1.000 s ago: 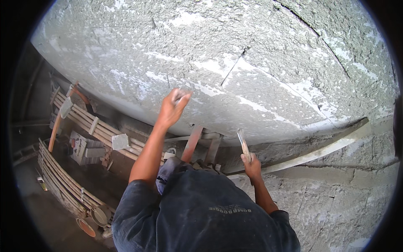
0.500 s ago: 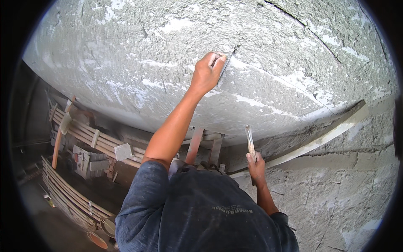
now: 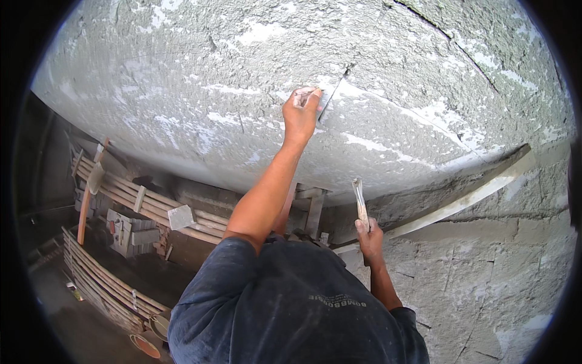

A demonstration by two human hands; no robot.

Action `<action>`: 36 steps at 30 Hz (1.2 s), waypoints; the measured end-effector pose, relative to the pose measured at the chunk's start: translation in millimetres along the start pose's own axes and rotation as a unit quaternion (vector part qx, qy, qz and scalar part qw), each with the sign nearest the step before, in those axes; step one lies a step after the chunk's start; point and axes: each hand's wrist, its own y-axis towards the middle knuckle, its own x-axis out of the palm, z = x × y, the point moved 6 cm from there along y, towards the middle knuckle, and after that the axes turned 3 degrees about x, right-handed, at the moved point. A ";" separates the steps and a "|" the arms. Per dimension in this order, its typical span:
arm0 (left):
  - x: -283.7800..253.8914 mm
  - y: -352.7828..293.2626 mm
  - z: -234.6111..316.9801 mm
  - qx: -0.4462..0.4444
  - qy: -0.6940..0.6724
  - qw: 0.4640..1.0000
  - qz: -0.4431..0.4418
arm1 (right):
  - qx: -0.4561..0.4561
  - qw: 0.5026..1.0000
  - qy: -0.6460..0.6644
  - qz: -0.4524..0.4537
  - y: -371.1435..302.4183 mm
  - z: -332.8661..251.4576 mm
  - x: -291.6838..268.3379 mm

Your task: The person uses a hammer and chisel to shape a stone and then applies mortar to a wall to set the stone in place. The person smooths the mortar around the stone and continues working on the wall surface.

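My left hand (image 3: 300, 117) is raised against the rough grey plastered wall (image 3: 182, 54), its fingers curled into a pinch and dusted white. Whatever the fingertips hold, if anything, cannot be made out. Just right of them a thin dark slanted line (image 3: 332, 100) runs up to a small dark hole (image 3: 347, 71); whether it is a slit or a thin blade is unclear. Lower and to the right, my right hand (image 3: 370, 239) is closed round a slim tool (image 3: 360, 200) with a pale handle and a plaster-smeared metal end pointing up.
A long pale batten (image 3: 479, 193) crosses the lower right wall. A long crack (image 3: 448, 37) runs at upper right. Below on the left are bundled poles (image 3: 109, 282), a rail of poles (image 3: 157, 209), stacked blocks (image 3: 130, 233) and a round basin (image 3: 144, 346).
My left hand has drawn slightly back from the dark line, down and left along the wall. The view has shifted a little. My right hand keeps its hold on the tool.
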 end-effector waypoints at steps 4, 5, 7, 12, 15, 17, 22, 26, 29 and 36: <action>2.2 -4.8 -9.8 -0.030 0.003 0.999 0.031 | -0.018 0.999 -0.033 0.000 7.7 -29.6 -21.6; 1.9 -4.9 -9.8 -0.030 0.010 0.999 0.034 | -0.006 0.999 -0.041 -0.003 10.7 -30.4 -27.4; 0.0 -2.7 -10.6 -0.023 0.019 0.999 0.035 | -0.024 0.999 -0.044 0.004 13.7 -43.8 -34.5; 1.4 -2.3 -8.3 -0.031 0.014 0.999 0.024 | -0.021 0.999 -0.038 0.001 15.2 -53.0 -40.1; -1.7 -0.3 -12.1 -0.010 0.020 1.000 0.022 | -0.020 1.000 -0.023 -0.001 14.9 -50.8 -34.7; -2.9 0.9 -9.8 -0.003 0.017 1.000 0.023 | -0.026 0.999 -0.022 -0.004 14.4 -56.8 -31.7; -3.1 1.9 -10.4 0.009 0.005 1.000 0.012 | -0.023 0.999 -0.032 -0.015 13.1 -57.7 -26.5; -4.8 3.4 -13.7 0.037 0.012 0.999 0.000 | -0.077 0.993 -0.085 -0.012 17.5 -84.9 -26.3; -7.2 4.0 -18.1 0.079 0.026 0.996 0.007 | -0.128 0.976 -0.175 -0.036 27.0 -136.8 -25.2; -4.9 1.4 -5.6 0.037 0.103 0.994 0.001 | -0.278 0.888 -0.363 -0.059 33.8 -275.6 8.5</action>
